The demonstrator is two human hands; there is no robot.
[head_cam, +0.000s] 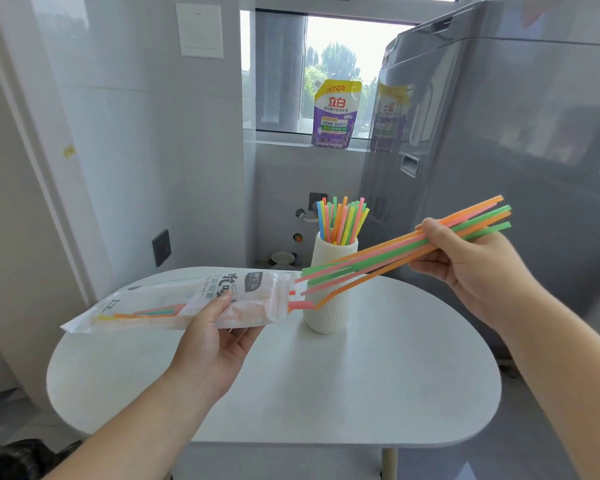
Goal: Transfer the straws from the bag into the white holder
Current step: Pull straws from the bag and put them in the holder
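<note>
My left hand [219,336] holds a clear plastic straw bag [174,301] level above the white table, its open end facing right. A few coloured straws remain inside the bag. My right hand [471,268] grips a bunch of orange, pink and green straws [378,256] that slants down to the left; their lower ends are just outside the bag's mouth, and one orange straw is bent there. Behind them stands the white ribbed holder [328,317], with several upright straws [342,220] in it.
The round white table [326,393] fills the lower middle. A grey appliance [499,133] rises close on the right. A purple detergent pouch [336,114] sits on the window sill behind. A wall with a dark socket [161,247] is on the left.
</note>
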